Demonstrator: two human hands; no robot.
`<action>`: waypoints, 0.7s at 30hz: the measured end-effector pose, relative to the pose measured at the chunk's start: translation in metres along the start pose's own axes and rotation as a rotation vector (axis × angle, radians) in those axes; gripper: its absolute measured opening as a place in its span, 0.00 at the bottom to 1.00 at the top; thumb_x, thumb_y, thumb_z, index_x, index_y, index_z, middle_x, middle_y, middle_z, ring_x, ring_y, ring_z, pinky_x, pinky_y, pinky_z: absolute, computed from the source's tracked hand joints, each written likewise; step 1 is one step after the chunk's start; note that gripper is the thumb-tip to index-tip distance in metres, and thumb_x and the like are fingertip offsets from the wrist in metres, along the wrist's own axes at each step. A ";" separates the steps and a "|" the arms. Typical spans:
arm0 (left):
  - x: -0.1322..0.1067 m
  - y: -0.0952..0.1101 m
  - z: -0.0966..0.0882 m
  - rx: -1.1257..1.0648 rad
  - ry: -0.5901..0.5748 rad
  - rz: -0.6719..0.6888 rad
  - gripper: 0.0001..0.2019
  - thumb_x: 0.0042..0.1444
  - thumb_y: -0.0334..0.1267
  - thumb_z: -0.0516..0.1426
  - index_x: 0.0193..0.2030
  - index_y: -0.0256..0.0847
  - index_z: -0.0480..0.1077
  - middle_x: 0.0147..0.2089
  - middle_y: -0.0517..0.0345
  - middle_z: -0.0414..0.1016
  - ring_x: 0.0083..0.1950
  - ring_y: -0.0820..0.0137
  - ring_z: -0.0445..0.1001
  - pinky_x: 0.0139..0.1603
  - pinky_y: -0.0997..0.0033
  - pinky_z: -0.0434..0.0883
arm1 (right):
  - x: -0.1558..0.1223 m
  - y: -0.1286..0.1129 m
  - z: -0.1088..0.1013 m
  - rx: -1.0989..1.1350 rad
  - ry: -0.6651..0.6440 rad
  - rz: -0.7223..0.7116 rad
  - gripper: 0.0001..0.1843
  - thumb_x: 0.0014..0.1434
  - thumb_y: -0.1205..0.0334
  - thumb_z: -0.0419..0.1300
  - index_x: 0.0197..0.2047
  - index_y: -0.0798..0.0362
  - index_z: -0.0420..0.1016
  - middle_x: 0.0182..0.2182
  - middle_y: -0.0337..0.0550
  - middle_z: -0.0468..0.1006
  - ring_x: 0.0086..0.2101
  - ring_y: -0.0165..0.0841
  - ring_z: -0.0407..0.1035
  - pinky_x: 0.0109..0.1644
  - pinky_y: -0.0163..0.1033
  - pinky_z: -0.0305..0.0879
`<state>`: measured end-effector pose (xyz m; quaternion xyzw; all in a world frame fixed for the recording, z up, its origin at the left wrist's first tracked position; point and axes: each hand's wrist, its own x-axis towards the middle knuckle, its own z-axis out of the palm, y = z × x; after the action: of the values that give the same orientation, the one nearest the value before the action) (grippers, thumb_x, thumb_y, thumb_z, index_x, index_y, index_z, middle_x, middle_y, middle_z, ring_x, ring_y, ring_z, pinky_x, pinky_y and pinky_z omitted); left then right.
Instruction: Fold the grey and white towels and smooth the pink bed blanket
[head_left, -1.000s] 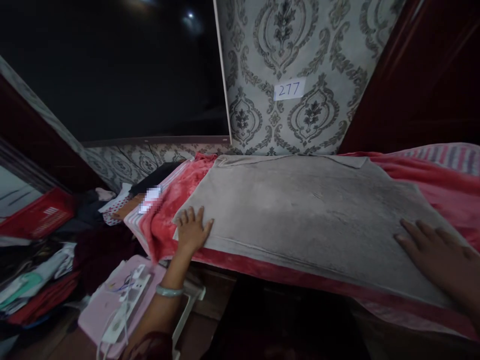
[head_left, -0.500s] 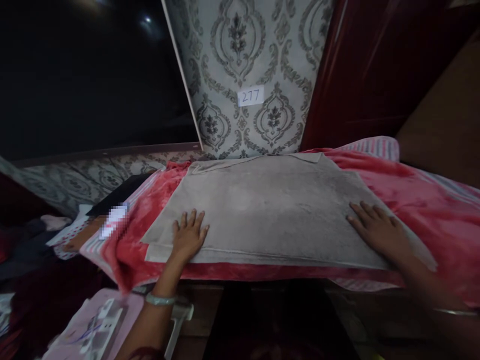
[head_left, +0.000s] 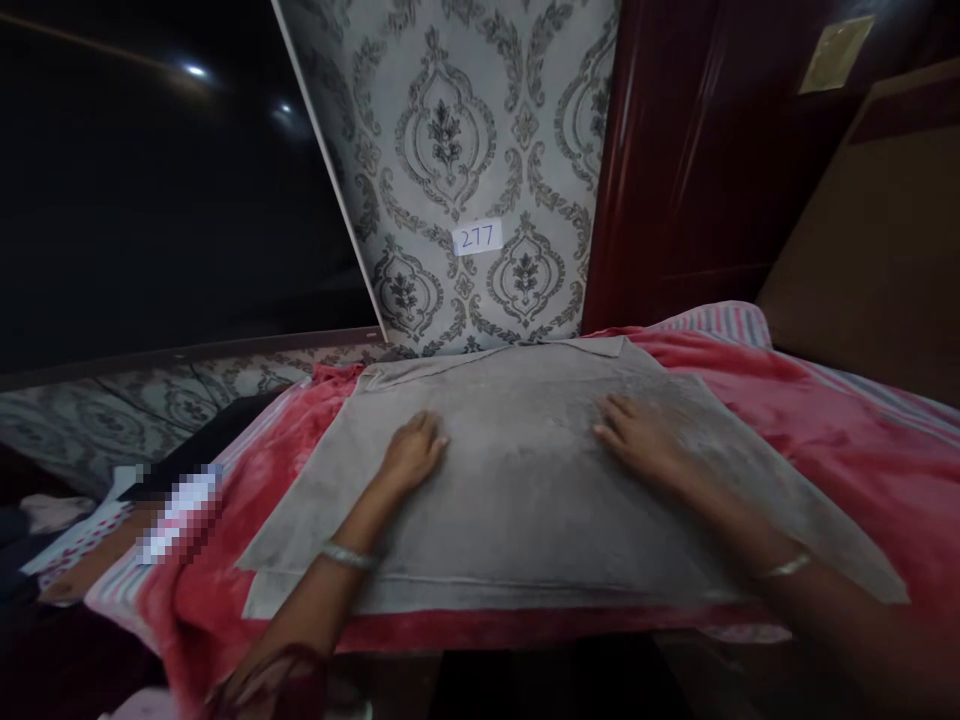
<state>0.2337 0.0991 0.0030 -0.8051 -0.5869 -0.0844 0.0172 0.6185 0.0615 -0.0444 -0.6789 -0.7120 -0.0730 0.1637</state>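
Observation:
A grey towel (head_left: 525, 500) lies spread flat on a red fleece blanket (head_left: 847, 450). My left hand (head_left: 412, 452) rests palm down on the towel left of its middle, fingers together and flat. My right hand (head_left: 637, 440) lies flat on the towel right of its middle, fingers stretched toward the wall. Neither hand holds anything. Each wrist wears a bangle.
Patterned wallpaper (head_left: 465, 170) with a small label reading 277 (head_left: 477, 237) stands behind the towel. A dark red wooden door (head_left: 675, 180) is at the right, a brown board (head_left: 877, 250) beyond it. A dark screen (head_left: 150, 190) fills the left. Cloth lies at lower left (head_left: 67, 520).
Both hands have slid from the towel's near corners inward and forward to its middle. The view has turned to the right and moved closer.

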 end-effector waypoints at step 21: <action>0.084 -0.130 0.027 0.078 -0.173 -0.375 0.34 0.67 0.58 0.37 0.76 0.47 0.49 0.79 0.51 0.43 0.78 0.52 0.43 0.73 0.35 0.45 | 0.072 0.104 0.054 -0.042 -0.190 0.093 0.36 0.70 0.43 0.38 0.69 0.52 0.66 0.68 0.58 0.62 0.67 0.49 0.55 0.65 0.60 0.57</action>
<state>0.1389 0.2219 -0.0194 -0.6848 -0.7285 0.0061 -0.0181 0.7123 0.1543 -0.0836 -0.7184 -0.6903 -0.0153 0.0844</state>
